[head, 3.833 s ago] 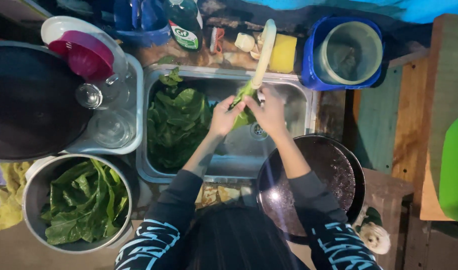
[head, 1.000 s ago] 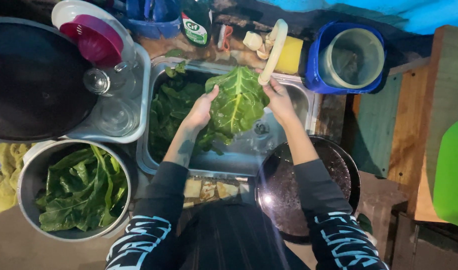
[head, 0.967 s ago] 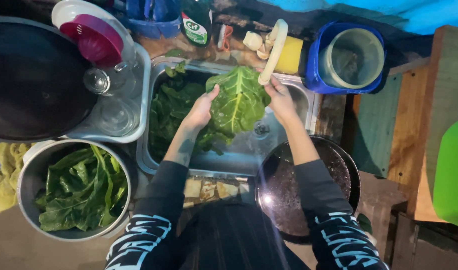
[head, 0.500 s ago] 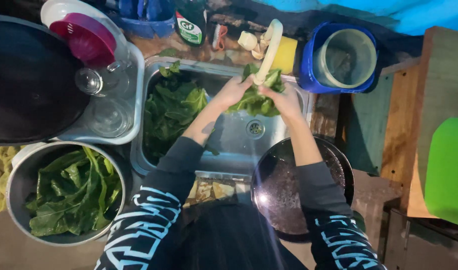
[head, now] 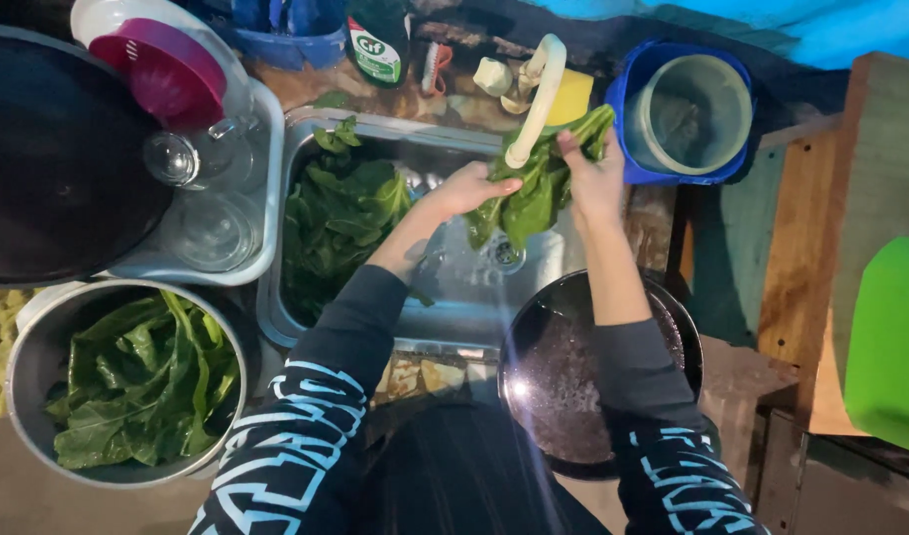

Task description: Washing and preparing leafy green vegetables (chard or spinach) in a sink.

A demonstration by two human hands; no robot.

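Together our two hands hold one big green leaf [head: 534, 188] over the metal sink [head: 474, 307], right under the white tap [head: 534, 99]. Our left hand [head: 469, 186] pinches the leaf's left edge, fingers closed on it, and our right hand [head: 593, 178] grips its upper right end, also closed around the leaf. The leaf hangs folded between them, its lower tip just above the drain [head: 501, 253].

More wet leaves [head: 340, 213] lie heaped in the left part of the sink. Left of the sink, a tray [head: 261, 198] holds upturned glasses [head: 192, 188] and a pink strainer [head: 157, 74]. Near our left elbow stands a metal pot [head: 23, 347] full of leaves. A dark frying pan [head: 564, 376] sits below our right forearm, overlapping the sink's front edge. Behind the tap we see a yellow sponge [head: 571, 97] and a blue bucket [head: 638, 163].
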